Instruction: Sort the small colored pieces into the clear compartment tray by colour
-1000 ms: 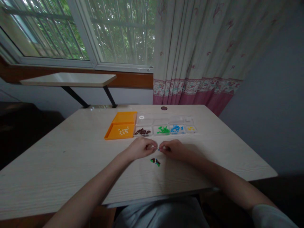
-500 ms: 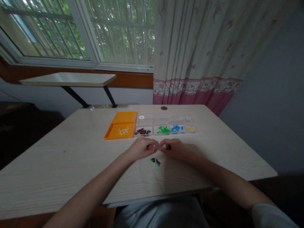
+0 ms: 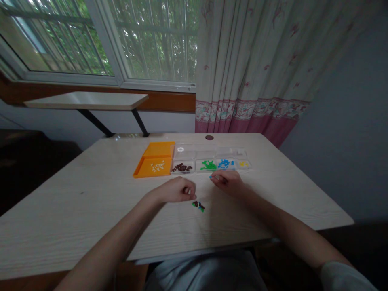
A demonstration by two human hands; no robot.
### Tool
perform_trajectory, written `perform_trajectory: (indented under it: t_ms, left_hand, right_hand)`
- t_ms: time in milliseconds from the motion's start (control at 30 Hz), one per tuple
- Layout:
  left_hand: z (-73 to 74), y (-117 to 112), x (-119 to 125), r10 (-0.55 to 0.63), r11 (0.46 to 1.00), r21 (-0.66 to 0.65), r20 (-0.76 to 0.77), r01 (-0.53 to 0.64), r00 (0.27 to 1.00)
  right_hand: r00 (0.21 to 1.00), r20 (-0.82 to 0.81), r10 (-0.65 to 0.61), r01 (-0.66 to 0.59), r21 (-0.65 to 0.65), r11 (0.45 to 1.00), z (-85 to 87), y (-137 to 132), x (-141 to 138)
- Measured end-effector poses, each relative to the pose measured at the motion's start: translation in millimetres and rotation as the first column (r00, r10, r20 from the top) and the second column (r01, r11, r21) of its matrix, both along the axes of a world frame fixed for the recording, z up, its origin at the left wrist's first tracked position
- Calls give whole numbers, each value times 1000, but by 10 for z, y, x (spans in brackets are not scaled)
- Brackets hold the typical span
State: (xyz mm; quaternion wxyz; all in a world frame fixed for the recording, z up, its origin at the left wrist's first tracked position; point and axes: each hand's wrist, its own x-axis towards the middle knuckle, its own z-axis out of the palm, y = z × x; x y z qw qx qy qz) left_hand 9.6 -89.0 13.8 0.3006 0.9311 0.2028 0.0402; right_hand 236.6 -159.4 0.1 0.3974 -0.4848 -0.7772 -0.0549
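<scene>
My right hand point(image 3: 229, 182) pinches a small blue piece point(image 3: 210, 177) between thumb and fingertips, just in front of the clear trays. To its left, my left hand point(image 3: 177, 189) is closed, with curled fingers and the tips close together above the table. Whether anything sits between those fingertips is too small to see. Just below the left fingertips lies a small cluster of brown, green and blue pieces point(image 3: 199, 206) on the table. The two hands are apart.
Behind the hands, an open orange case point(image 3: 142, 170) holds white pieces. Beside it, open clear boxes hold brown pieces point(image 3: 182, 167), green pieces point(image 3: 209, 165), blue pieces point(image 3: 224, 163) and yellow pieces point(image 3: 243, 163). A raised shelf point(image 3: 87, 101) stands at the table's back left.
My hands were together at a small blue piece and have since separated. The right moved right and slightly away with the blue piece; the left came down slightly toward the cluster.
</scene>
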Motion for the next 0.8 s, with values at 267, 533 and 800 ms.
perform_trajectory:
  t_ms: [267, 533, 800]
  left_hand:
    - [30, -62, 38, -48, 997, -55, -31, 46, 998]
    - [-17, -64, 48, -22, 999, -26, -18, 22, 1000]
    - [17, -55, 39, -14, 999, 41, 12, 13, 1000]
  right_hand:
    - [1000, 6, -17, 16, 133, 991, 16, 22, 26]
    - [1000, -7, -13, 14, 143, 990, -4, 39, 42]
    - [993, 20, -117, 117, -31, 993, 10, 76, 124]
